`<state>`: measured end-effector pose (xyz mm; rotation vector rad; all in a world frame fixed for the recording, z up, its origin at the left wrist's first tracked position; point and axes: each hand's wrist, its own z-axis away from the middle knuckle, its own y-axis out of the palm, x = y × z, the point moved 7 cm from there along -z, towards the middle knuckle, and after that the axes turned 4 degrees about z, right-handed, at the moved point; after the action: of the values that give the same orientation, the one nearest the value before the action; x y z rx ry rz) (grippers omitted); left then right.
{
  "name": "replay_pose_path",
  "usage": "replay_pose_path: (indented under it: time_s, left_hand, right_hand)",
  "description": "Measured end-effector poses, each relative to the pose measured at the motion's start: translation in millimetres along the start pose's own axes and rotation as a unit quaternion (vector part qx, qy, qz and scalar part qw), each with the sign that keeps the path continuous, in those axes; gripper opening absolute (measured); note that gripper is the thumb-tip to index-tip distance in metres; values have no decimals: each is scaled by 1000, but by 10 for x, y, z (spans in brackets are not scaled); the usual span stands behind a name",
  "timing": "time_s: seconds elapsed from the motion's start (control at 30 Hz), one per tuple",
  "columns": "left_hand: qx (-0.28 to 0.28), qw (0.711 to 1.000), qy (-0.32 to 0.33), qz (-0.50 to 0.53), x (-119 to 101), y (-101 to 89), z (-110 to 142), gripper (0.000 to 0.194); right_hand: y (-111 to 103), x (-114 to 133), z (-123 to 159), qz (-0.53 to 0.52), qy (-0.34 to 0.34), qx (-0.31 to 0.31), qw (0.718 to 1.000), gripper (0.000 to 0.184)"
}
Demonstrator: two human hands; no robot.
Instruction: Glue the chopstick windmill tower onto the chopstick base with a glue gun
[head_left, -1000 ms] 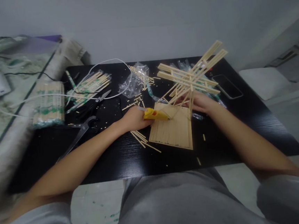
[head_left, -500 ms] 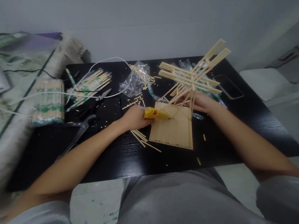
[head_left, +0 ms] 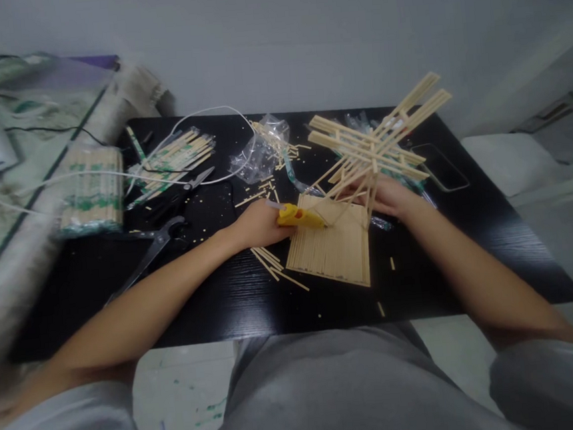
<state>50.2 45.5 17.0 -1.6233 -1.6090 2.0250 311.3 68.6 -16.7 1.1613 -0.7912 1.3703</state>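
Note:
My left hand (head_left: 258, 225) is wrapped round a yellow glue gun (head_left: 301, 216), its nozzle end over a flat panel of thin wooden sticks (head_left: 327, 255). That panel lies on the black table. Above its far right part stands a windmill-like stick model (head_left: 371, 147), with crossed blades on top and slanting legs below. My right hand (head_left: 390, 194) closes on the model's lower part from the right; the sticks hide some of its fingers. Several loose sticks (head_left: 273, 264) lie by the panel's left edge.
Scissors (head_left: 193, 184) and dark-handled pliers-like cutters (head_left: 161, 243) lie at left, near bundled chopsticks (head_left: 91, 192). A white cable (head_left: 152, 171) crosses the table's left side. Clear plastic wrap (head_left: 256, 157) and stick scraps lie at the back; a phone-like dark slab (head_left: 439, 167) is at right.
The stick model appears slightly further right, partly because the camera view has shifted a little. Both hands keep their holds, and the glue gun stays over the panel.

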Motion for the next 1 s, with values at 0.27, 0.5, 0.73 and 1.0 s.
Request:
replay_pose_path:
  time_s: [0.27, 0.5, 0.73, 1.0]
  left_hand:
    - [2, 1000, -5, 0, 24, 18, 5, 14]
    - [0, 1000, 0, 4, 30, 18, 8, 16]
    - [-5, 1000, 14, 10, 53, 29, 2, 11]
    - [-11, 1000, 18, -10, 66, 33, 3, 13]
  right_hand:
    - [-21, 4, 13, -6, -1, -8, 1000, 12]
    - [-9, 3, 17, -4, 2, -6, 1000, 9]
    - [-20, -10, 3, -3, -14, 16, 1000, 12]
    - [-57, -44, -29, 4, -14, 17, 1000, 15]
